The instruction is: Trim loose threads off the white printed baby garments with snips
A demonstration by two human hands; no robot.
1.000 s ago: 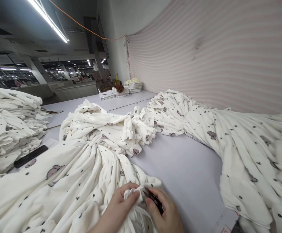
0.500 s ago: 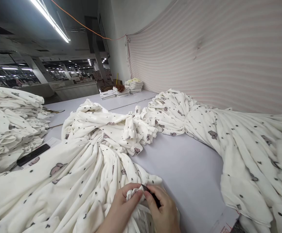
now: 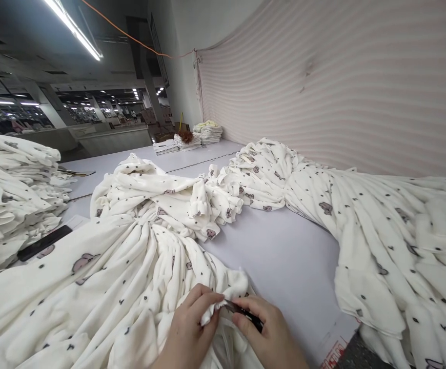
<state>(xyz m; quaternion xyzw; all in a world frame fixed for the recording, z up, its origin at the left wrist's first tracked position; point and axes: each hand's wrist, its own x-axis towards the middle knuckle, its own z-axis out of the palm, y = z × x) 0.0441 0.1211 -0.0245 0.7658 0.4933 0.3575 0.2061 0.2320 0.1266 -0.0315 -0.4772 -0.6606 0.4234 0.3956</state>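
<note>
My left hand (image 3: 192, 323) pinches a gathered white edge of a printed garment (image 3: 103, 287) at the bottom centre. The cloth is cream white with grey-pink animal figures and small dark marks. In my right hand (image 3: 269, 328) is a small black-handled cutting tool, probably thread snips (image 3: 246, 315), gripped between thumb and fingers. Its dark tip points left and meets the pinched edge beside my left fingertips. The blades are too small to make out, and my palm covers part of the handle.
More of the same printed cloth lies heaped at the left (image 3: 11, 195) and along the right (image 3: 361, 220). A black phone (image 3: 44, 242) rests on the pale table (image 3: 284, 251). Folded stacks (image 3: 207, 132) stand at the back, near a striped pink-white curtain (image 3: 323, 82).
My right hand has shifted slightly right and down, and more of the black tool shows. My left hand has turned so its back faces up more. The view has moved slightly.
</note>
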